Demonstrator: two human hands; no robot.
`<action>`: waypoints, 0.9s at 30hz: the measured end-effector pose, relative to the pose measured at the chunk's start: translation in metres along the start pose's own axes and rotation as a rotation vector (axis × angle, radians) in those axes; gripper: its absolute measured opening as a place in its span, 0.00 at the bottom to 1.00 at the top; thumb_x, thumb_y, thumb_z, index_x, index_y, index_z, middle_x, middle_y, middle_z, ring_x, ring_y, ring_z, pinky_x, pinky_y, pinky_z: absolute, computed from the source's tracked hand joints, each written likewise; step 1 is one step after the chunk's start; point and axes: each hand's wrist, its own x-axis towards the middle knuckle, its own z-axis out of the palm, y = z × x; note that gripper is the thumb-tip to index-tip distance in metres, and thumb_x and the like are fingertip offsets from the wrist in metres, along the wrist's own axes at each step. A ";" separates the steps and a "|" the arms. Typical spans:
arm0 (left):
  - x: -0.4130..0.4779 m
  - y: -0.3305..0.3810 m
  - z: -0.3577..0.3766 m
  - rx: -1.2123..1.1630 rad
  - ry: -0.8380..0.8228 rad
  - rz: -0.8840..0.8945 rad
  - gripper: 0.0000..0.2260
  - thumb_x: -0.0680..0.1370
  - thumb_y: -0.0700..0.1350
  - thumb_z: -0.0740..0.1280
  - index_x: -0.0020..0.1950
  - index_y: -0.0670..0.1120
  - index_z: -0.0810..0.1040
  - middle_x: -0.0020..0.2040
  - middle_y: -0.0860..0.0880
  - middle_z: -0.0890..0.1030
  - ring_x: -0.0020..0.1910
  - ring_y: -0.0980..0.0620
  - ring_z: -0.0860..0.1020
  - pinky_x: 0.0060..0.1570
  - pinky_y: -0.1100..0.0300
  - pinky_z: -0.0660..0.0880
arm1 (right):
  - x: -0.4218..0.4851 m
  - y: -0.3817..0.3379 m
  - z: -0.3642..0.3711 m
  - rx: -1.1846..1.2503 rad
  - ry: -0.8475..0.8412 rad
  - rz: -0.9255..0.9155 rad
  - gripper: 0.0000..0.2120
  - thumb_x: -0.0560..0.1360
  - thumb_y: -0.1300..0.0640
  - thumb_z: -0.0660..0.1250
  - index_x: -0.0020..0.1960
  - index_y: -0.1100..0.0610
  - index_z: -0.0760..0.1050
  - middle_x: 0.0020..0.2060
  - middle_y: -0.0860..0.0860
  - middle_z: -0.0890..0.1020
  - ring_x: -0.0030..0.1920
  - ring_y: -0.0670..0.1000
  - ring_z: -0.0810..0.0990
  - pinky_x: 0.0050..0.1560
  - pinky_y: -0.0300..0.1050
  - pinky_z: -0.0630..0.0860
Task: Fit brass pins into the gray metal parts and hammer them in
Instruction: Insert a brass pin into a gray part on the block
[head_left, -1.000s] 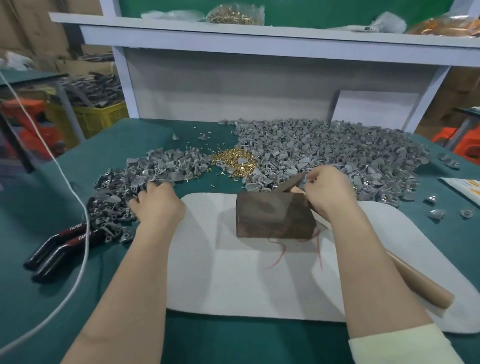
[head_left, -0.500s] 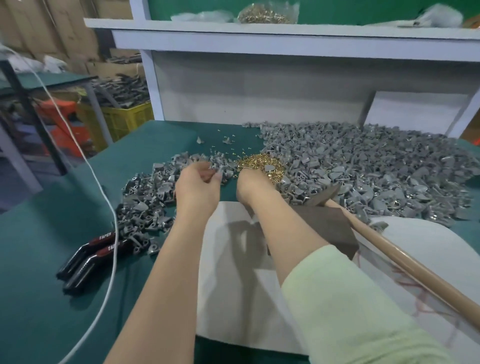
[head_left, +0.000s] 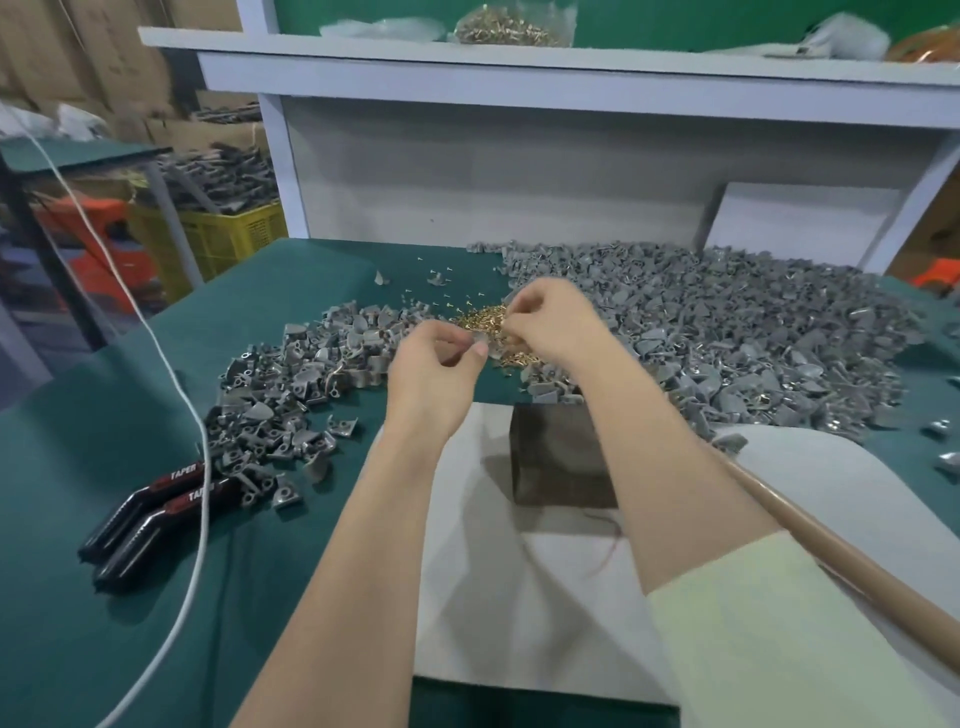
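Note:
My left hand hovers over the green table and pinches a small gray metal part at its fingertips. My right hand is just right of it, above the heap of brass pins, with its fingertips pinched together on a pin. A large pile of gray metal parts spreads to the right, and a smaller pile lies to the left. The dark metal block stands on the white mat, partly hidden by my right forearm. The hammer's wooden handle lies on the mat, under that arm.
Black-and-red pliers lie at the left, crossed by a white cable. A bag of brass pins sits on the white shelf behind the table. A yellow crate stands off the table's left edge.
My right hand left the hammer on the block, reached into the brass pins and lifted slightly. My left hand came from the left pile with a gray part toward the right hand.

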 end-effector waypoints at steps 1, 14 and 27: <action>-0.004 0.004 0.005 0.027 -0.036 0.030 0.03 0.76 0.44 0.69 0.47 0.47 0.77 0.42 0.52 0.81 0.43 0.54 0.78 0.47 0.60 0.73 | -0.010 0.002 -0.014 0.083 0.012 0.000 0.06 0.73 0.65 0.66 0.39 0.55 0.76 0.43 0.56 0.83 0.42 0.52 0.80 0.49 0.48 0.78; -0.058 0.027 0.053 0.511 -0.425 0.238 0.06 0.75 0.44 0.68 0.42 0.56 0.76 0.48 0.52 0.82 0.56 0.48 0.78 0.61 0.50 0.71 | -0.101 0.072 -0.058 0.040 0.074 -0.107 0.11 0.73 0.68 0.65 0.47 0.52 0.74 0.37 0.47 0.79 0.41 0.49 0.78 0.48 0.42 0.76; -0.059 0.027 0.055 0.493 -0.208 0.377 0.07 0.76 0.46 0.67 0.38 0.55 0.74 0.45 0.56 0.79 0.53 0.51 0.76 0.57 0.55 0.65 | -0.099 0.071 -0.048 0.119 0.177 -0.109 0.13 0.73 0.63 0.68 0.43 0.45 0.71 0.37 0.48 0.81 0.40 0.48 0.80 0.48 0.45 0.78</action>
